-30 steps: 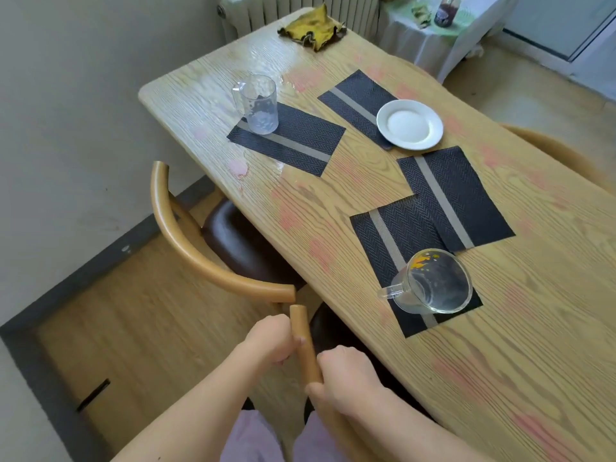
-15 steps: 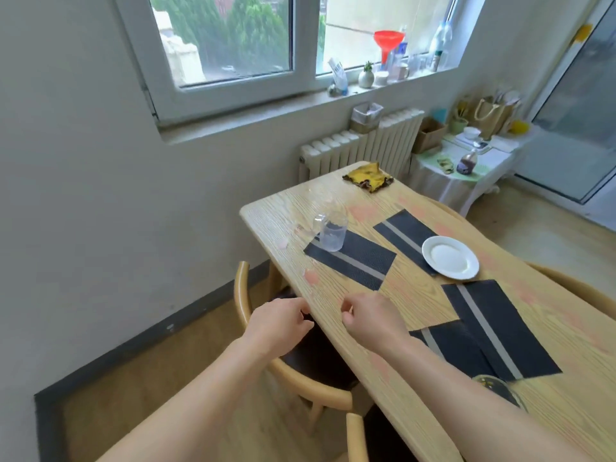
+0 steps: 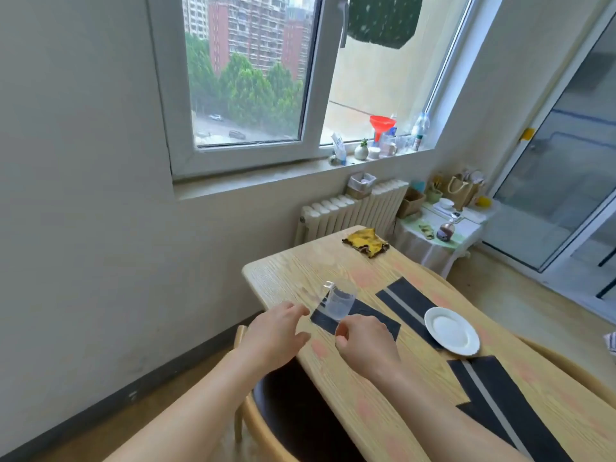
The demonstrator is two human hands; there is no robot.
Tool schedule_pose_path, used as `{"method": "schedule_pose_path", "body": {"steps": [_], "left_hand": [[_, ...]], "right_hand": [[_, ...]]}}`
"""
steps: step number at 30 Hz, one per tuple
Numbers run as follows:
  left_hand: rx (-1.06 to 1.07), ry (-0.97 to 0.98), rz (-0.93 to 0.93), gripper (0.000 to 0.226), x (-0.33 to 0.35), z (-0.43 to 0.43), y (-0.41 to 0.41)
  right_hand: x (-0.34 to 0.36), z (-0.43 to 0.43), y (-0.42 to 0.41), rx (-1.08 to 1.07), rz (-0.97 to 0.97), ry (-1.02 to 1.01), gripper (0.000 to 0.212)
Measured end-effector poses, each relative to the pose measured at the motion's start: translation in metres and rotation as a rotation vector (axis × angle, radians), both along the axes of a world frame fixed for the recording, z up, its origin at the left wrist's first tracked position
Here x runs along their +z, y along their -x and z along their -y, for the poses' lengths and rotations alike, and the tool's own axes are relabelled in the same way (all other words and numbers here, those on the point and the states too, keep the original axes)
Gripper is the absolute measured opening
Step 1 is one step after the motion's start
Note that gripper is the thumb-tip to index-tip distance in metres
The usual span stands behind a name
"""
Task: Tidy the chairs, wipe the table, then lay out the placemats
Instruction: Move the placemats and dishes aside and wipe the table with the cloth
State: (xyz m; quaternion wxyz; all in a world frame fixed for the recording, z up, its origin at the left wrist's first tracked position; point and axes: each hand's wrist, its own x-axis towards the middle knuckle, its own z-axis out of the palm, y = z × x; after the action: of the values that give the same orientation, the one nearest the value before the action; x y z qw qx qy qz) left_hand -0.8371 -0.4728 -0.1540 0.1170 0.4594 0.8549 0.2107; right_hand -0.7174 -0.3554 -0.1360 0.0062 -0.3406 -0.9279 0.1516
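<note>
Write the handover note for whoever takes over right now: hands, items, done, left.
Left hand: open, empty, over the table edge by the chair.
Right hand: loosely curled, empty, over the near corner of the placemat under the glass cup.
Items: second placemat carries the plate; two overlapping placemats lie askew at right; yellow cloth at the far end.
Done: that chair looks pushed in.
Left: clear cup and plate, wipe the pink stains, straighten placemats.

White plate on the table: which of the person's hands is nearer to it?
Right. The right hand hovers over the table beside the white plate, not touching it; the left hand is farther off, at the table's edge.
</note>
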Motion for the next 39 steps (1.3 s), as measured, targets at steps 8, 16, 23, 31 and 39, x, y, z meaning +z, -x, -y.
{"method": "schedule_pose_path", "body": {"steps": [8,16,23,31,39], "left_hand": [[-0.064,-0.024,0.007,0.047,0.002,-0.065,0.049],[-0.118,-0.023,-0.021,0.049,0.001,-0.16,0.101],[-0.207,0.005,0.004,0.051,-0.02,-0.241,0.131],[-0.271,0.029,0.039,0.052,-0.05,-0.33,0.178],[-0.274,0.023,0.062,0.057,-0.093,-0.392,0.215]], "right_hand": [[0.006,-0.068,0.043,-0.051,0.028,-0.019,0.02],[0.005,-0.159,0.089,-0.141,-0.009,-0.035,0.019],[-0.003,-0.23,0.103,-0.248,0.089,-0.04,0.022],[-0.033,-0.308,0.142,-0.371,0.112,-0.032,0.022],[-0.09,-0.36,0.199,-0.329,0.029,0.061,0.044]]}}
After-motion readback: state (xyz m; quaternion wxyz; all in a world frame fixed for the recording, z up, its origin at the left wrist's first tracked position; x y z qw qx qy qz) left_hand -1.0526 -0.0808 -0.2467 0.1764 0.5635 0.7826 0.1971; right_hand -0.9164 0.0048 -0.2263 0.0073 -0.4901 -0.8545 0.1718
